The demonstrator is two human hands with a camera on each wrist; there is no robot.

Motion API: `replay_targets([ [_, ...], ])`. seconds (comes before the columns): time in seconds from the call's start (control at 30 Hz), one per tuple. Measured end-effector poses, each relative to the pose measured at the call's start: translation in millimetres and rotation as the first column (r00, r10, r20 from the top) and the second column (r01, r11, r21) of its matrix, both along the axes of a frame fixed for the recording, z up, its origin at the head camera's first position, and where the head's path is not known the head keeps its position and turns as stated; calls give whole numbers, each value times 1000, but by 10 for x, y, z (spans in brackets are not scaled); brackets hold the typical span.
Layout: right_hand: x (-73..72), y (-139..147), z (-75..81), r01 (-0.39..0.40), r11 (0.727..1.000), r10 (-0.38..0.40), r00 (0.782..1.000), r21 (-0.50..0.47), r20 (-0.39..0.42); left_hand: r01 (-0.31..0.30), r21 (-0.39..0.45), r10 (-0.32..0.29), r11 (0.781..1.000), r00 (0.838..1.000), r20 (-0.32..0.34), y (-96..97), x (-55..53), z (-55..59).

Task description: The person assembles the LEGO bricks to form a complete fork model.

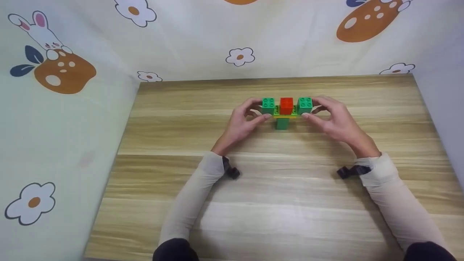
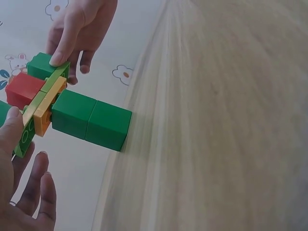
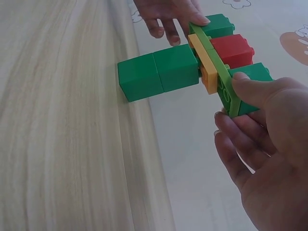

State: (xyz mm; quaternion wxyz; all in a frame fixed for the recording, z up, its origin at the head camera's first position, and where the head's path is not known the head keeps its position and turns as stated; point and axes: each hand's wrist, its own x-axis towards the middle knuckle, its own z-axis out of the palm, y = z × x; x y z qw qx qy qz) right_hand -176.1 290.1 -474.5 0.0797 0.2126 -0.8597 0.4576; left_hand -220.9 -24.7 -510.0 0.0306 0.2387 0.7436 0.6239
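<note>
A toy-brick build stands upright toward the table's back. Its column is two stacked green bricks (image 2: 108,125), with an orange plate (image 3: 204,65) above them and light green plates (image 3: 222,77) across that. Along the top sit a left green brick (image 1: 268,104), a red brick (image 1: 286,106) in the middle and a right green brick (image 1: 305,104), with gaps between them. My left hand (image 1: 241,121) pinches the left end between thumb and fingers. At the other end my right hand (image 1: 339,123) pinches the right green brick and the plate beneath it, thumb on the near side.
The wood-grain table (image 1: 275,210) runs back to a pale wall (image 1: 195,43) printed with flowers and fruit, close behind the build. Another printed wall (image 1: 72,137) borders the left side. Dark wrist straps (image 1: 232,170) sit over the light sleeves.
</note>
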Motion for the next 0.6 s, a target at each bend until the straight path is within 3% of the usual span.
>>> replay_targets([
  [0.23,9,-8,17,-5,999,5,1000,-38,-5,-11,-11,11,1000,1000,-29,27,6,6],
  [0.6,4,-4,15,-22,998,25,999,-57,40,-7,-6,7,1000,1000,-14,9,-6,-9],
])
